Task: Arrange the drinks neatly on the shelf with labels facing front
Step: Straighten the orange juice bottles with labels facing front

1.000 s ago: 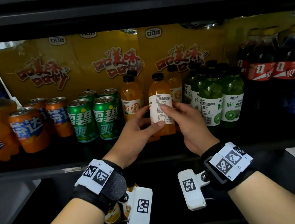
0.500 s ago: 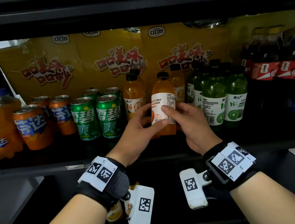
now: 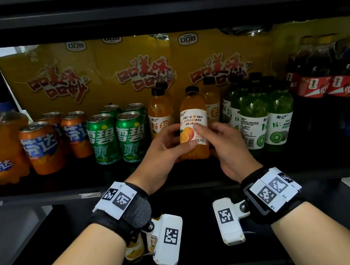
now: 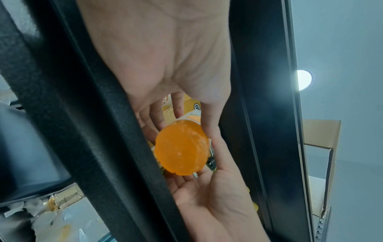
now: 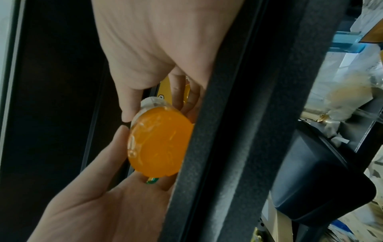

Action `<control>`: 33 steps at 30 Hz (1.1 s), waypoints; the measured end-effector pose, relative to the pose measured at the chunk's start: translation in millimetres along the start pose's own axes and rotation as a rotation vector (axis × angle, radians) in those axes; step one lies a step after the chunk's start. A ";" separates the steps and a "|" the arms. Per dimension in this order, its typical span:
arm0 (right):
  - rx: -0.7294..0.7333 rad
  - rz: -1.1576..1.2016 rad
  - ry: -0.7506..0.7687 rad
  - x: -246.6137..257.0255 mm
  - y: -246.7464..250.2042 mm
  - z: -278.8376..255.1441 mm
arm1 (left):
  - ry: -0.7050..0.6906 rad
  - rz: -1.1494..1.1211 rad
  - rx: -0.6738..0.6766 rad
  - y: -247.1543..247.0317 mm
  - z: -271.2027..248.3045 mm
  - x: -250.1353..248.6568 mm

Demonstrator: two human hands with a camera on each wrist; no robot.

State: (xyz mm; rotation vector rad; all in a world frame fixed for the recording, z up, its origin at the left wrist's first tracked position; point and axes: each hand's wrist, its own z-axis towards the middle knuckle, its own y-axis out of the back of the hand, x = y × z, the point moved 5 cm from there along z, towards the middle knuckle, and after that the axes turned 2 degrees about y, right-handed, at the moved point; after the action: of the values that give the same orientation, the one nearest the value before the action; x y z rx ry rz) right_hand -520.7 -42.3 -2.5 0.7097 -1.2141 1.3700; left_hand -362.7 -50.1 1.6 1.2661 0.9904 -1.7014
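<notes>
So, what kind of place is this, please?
Probably a shop's drinks shelf, or a mock-up of one. The black shelf holds rows of soda cans, juice bottles and cola bottles, with yellow snack bags behind.

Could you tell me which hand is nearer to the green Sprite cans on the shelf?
Left. The left hand holds the orange juice bottle just right of the Sprite cans; the right hand grips the bottle's far side.
</notes>
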 end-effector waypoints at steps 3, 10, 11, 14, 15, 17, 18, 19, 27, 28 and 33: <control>0.001 -0.009 -0.018 -0.9 0.6 -0.4 | 0.024 -0.002 -0.002 -0.3 0.9 0.8; -0.079 0.043 -0.007 2.9 2.8 0.1 | 0.060 -0.010 -0.018 2.7 4.3 3.4; -0.071 0.052 -0.008 3.3 2.0 0.1 | 0.050 0.000 -0.016 2.6 3.7 3.5; -0.039 0.080 -0.014 3.0 -0.4 -0.4 | 0.023 0.024 -0.032 2.8 3.7 5.1; -0.036 0.075 -0.011 2.4 -0.5 -0.5 | 0.011 0.034 -0.034 2.4 3.7 5.6; -0.036 0.046 -0.011 0.3 -0.2 0.6 | -0.018 0.077 -0.041 2.0 4.2 5.5; -0.034 0.037 -0.018 -0.6 0.0 1.1 | -0.032 0.104 -0.044 1.4 4.1 5.2; -0.030 0.038 -0.029 -1.1 -0.2 1.2 | -0.042 0.129 -0.044 0.6 3.8 4.8; -0.018 0.049 -0.063 0.6 -2.2 -1.4 | 0.128 0.113 0.115 -9.4 6.9 0.5; -0.022 0.022 -0.057 1.1 -2.9 -2.4 | 0.148 0.128 0.147 -11.5 5.9 -1.9; -0.023 -0.047 -0.115 10.6 -3.3 -4.5 | 0.230 0.048 0.160 -12.2 0.3 -16.7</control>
State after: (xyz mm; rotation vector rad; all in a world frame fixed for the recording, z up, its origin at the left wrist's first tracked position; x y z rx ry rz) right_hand -518.7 -35.0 6.8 0.8048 -1.2935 1.2888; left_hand -370.6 -43.4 19.5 1.6055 0.9604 -1.6514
